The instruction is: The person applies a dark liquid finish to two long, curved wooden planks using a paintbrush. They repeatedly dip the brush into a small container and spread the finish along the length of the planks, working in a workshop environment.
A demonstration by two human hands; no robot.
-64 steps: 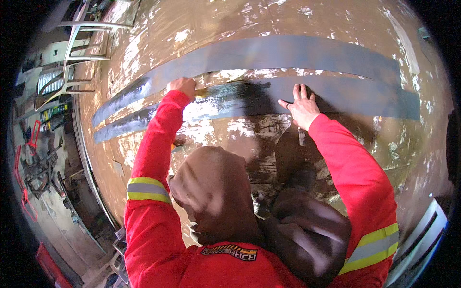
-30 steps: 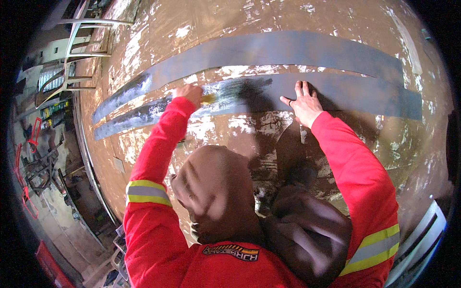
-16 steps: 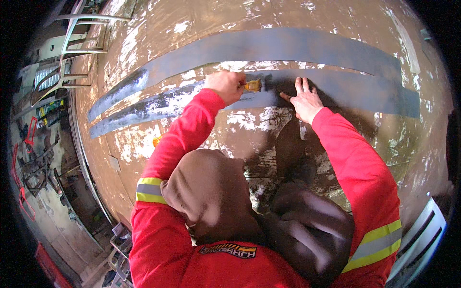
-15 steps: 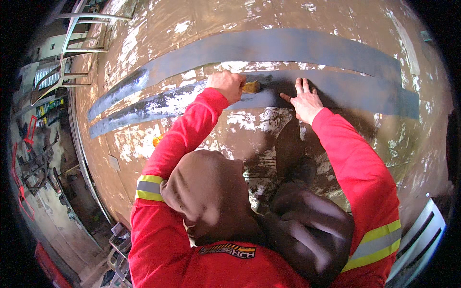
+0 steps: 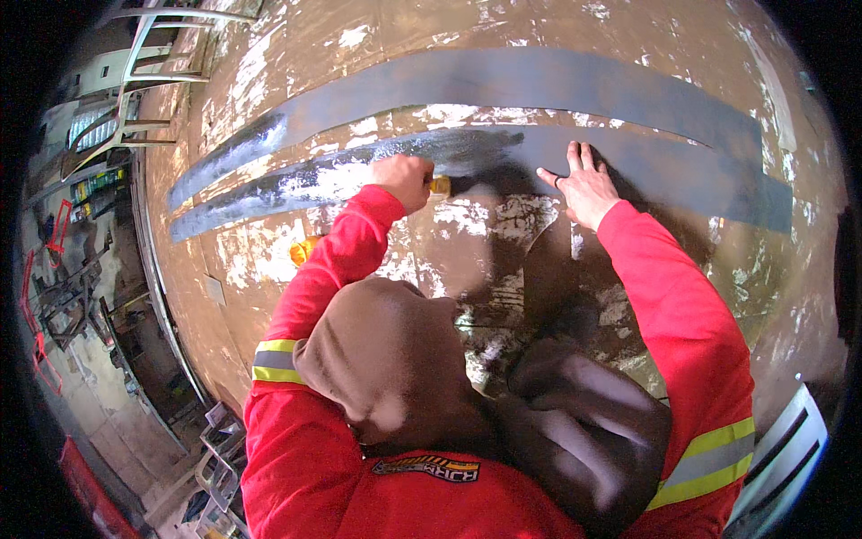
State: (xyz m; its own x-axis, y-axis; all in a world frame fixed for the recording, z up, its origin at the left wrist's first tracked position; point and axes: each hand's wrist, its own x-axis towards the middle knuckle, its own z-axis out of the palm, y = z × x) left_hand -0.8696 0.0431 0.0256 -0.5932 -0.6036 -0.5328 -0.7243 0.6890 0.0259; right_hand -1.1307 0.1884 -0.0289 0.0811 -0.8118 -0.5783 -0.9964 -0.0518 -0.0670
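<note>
My left hand (image 5: 402,182) is closed round a paintbrush (image 5: 439,186), whose yellowish end sticks out to the right of the fist; its handle is hidden in the fingers. The brush end is by the near edge of the lower of two long blue-grey strips (image 5: 664,171) that lie on a brown, paint-spattered surface. The left stretch of this strip has a dark, shiny, wet-looking coat. My right hand (image 5: 585,187) rests on the same strip farther right, fingers spread and holding nothing. Beyond it runs the upper strip (image 5: 539,76), with a shiny patch at its left end.
An orange object (image 5: 303,250), partly behind my left sleeve, sits on the brown surface. A pale chair-like frame (image 5: 135,67) stands at far left, with red-framed items (image 5: 59,225) and clutter below. A white slotted piece (image 5: 786,458) is at lower right.
My left hand has moved left and nearer with the brush, off the strip's middle to its near edge. The dark coat shows more plainly. My right hand has shifted slightly right.
</note>
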